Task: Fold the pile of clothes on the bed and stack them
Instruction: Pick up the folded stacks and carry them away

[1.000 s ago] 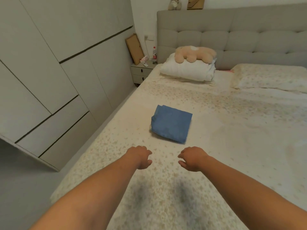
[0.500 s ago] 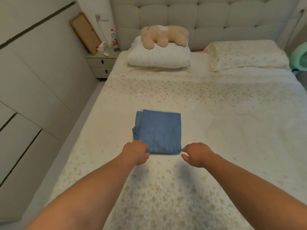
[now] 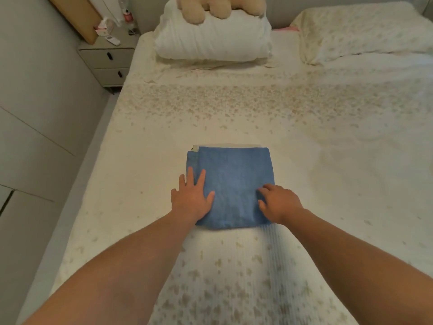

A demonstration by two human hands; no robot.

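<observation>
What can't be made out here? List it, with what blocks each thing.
1. Layers under the blue folded cloth: only a pale edge shows at its far side; the blue top hides the rest.
2. Right hand: its fingertips curl down on the cloth, so any pinch is hidden.
3. Plush toy: cut off by the top edge.
4. Items on the nightstand: too small to identify.

Folded blue cloth (image 3: pixel 232 184), flat on bed (image 3: pixel 304 141)

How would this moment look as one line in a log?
stage: smoothing | left hand: flat on folded blue cloth | right hand: fingers curled, on cloth | cloth: on bed
</observation>
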